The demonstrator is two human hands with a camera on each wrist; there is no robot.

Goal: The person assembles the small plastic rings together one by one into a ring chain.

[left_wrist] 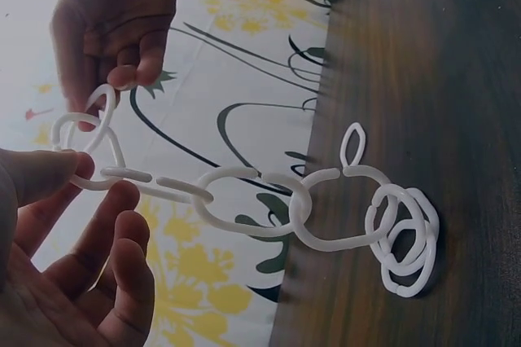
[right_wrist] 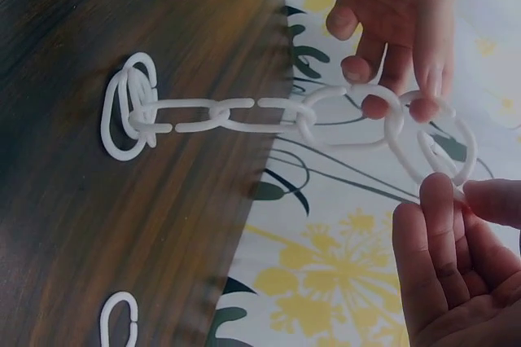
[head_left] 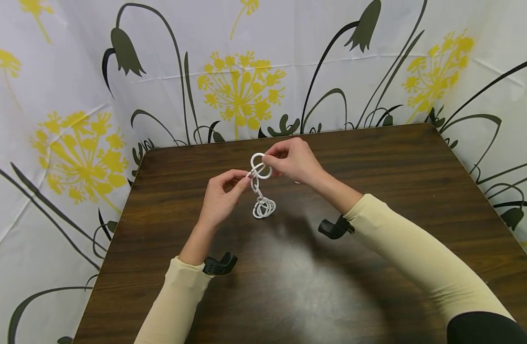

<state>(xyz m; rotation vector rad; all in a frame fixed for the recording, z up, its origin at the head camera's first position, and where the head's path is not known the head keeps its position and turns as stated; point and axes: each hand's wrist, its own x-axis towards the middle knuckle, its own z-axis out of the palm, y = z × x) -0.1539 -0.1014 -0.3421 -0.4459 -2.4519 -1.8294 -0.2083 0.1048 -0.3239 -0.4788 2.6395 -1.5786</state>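
Note:
A chain of white plastic links [head_left: 255,184] hangs from both hands, its lower links bunched in a small heap [head_left: 264,208] on the table. The left hand [head_left: 221,197] pinches a link near the top of the chain between thumb and fingertips. Just above and to its right, the right hand [head_left: 294,161] holds another white link [left_wrist: 107,109] by thumb and index finger. That link overlaps the chain's top link close to the left fingertips. In the right wrist view, the links between hands and heap run in a taut line; each has a narrow gap in one side.
One loose white link [right_wrist: 120,321] lies on the dark wood table [head_left: 353,296], mostly hidden behind the right hand in the head view. A white cloth with yellow and grey flower prints [head_left: 298,43] hangs behind the table's far edge.

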